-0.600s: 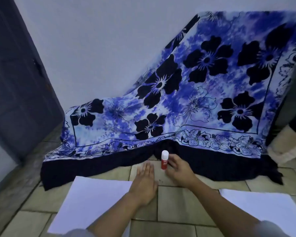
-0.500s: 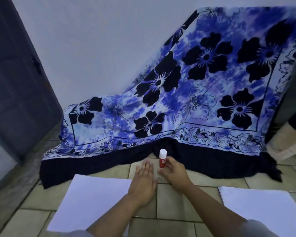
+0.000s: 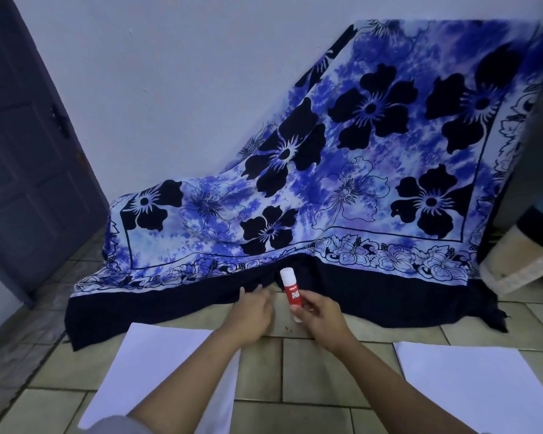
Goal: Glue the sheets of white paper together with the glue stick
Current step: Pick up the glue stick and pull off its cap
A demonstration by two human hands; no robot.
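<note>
A red glue stick (image 3: 292, 292) with a white cap is held upright above the tiled floor by my right hand (image 3: 322, 317), whose fingers wrap its lower end. My left hand (image 3: 251, 314) hovers just left of it, fingers spread and pointing forward, holding nothing. One sheet of white paper (image 3: 157, 377) lies flat on the floor at the lower left, partly under my left forearm. A second white sheet (image 3: 480, 383) lies at the lower right, apart from the first.
A blue and black flowered cloth (image 3: 342, 183) drapes from the wall down onto the floor just beyond my hands. A dark door (image 3: 22, 145) stands at the left. A pale cushioned object (image 3: 524, 264) sits at the right edge. Tiled floor (image 3: 264, 371) lies between the sheets.
My right hand has lifted the glue stick off the floor and tilted it slightly. My left hand has risen from lying flat and moved a little forward.
</note>
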